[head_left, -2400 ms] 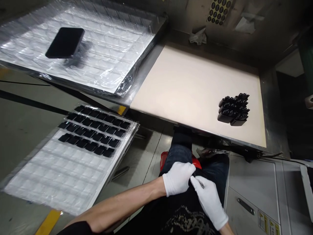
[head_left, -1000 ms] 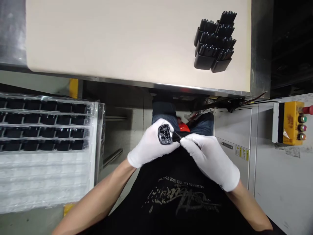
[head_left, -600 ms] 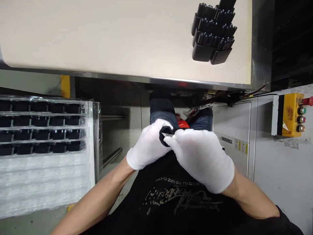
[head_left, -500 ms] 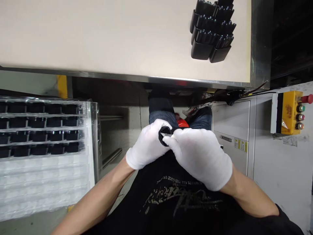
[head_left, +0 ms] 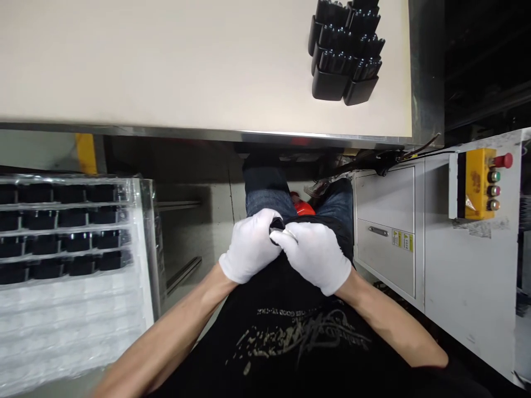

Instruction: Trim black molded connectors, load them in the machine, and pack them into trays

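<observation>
In front of my waist, my white-gloved left hand (head_left: 252,247) is closed round a small black hollow part (head_left: 276,224), whose open end faces my other hand. My white-gloved right hand (head_left: 318,255) is closed on a small knife (head_left: 291,234); only a short silvery stretch of it shows between thumb and fingers. The right thumb lies at the rim of the black part. Most of the part and the knife's handle are hidden by the gloves.
Several black holders (head_left: 331,83) with shiny rods stand at the right of the pale worktable (head_left: 174,66). A clear plastic tray (head_left: 83,309) with rows of black parts lies left. At right are a grey cabinet (head_left: 384,199) and a yellow button box (head_left: 480,185).
My right hand has drawn lower and nearer my left, its wrist shifting left. The knife's pointed tip, visible inside the black part's opening before, is now covered by my thumb.
</observation>
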`<state>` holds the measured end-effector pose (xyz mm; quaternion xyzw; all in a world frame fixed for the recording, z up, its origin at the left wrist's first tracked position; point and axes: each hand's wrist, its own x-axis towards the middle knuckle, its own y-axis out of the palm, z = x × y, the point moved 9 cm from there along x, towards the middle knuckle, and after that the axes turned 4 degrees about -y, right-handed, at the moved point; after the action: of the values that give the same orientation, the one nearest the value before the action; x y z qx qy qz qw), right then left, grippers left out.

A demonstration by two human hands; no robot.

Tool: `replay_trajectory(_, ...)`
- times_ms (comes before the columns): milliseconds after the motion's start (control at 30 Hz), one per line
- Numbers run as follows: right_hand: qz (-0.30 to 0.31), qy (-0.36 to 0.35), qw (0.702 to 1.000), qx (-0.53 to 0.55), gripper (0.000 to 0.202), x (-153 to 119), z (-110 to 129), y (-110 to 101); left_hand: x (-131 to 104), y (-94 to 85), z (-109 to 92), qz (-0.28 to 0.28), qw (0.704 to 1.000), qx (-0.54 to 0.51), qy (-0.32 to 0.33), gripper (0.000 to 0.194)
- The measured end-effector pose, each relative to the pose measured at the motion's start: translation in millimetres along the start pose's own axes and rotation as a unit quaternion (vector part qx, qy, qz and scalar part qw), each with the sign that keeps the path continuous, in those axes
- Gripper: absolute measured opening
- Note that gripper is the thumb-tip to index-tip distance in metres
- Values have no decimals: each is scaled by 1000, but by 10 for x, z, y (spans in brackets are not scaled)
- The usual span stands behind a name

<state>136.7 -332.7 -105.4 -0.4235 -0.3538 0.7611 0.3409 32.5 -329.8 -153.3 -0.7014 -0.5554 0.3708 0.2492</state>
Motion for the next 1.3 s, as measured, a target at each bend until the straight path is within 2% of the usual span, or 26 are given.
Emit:
replay_trajectory(67,-1,3,999,39,45,-12,-110,113,-26,125,11,31,998,43,-23,17)
replay_trajectory(167,41,18,989,143,47,6,-260,236,-88,246,-6,79,992,80,-48,16)
replay_trajectory(267,98,57,964,240,53,45,-360,293,-107,304,-71,117,988,88,-48,15)
replay_trajectory(333,120,61,961,242,54,52,-357,288,-61,315,-105,122,988,85,-43,14)
replay_trajectory(367,112,59,968,215,54,46,-354,251,-20,313,-104,118,989,81,-44,14)
replay_trajectory(433,57,64,989,117,49,-1,-376,87,82,297,-30,109,991,46,-66,16)
replay_trajectory(500,-5,60,997,56,44,-95,-382,-137,176,244,114,93,989,-45,-109,19)
replay_trajectory(533,-17,52,996,67,43,-145,-381,-230,209,197,180,82,983,-106,-124,22)
replay_trajectory(600,-2,24,989,147,45,-215,-368,-370,239,74,224,63,965,-226,-117,28)
replay_trajectory(700,10,-11,976,216,47,-248,-319,-576,190,-133,95,56,935,-344,-66,37)
replay_trajectory(767,-7,-50,981,185,43,-244,-207,-695,137,-252,-23,44,917,-393,-50,38)
replay_trajectory(833,-18,-85,987,135,40,-247,-54,-754,101,-356,-132,20,911,-410,-37,37)
replay_trajectory(933,-22,-92,994,58,41,-247,123,-773,74,-436,-250,-2,923,-383,-19,32)
replay_trajectory(1067,-35,-86,993,-67,46,-233,252,-795,43,-480,-293,-27,940,-341,-12,28)
replay_trajectory(1300,-127,-89,970,-187,37,-253,340,-871,-17,-528,-321,-90,966,-243,-8,16)
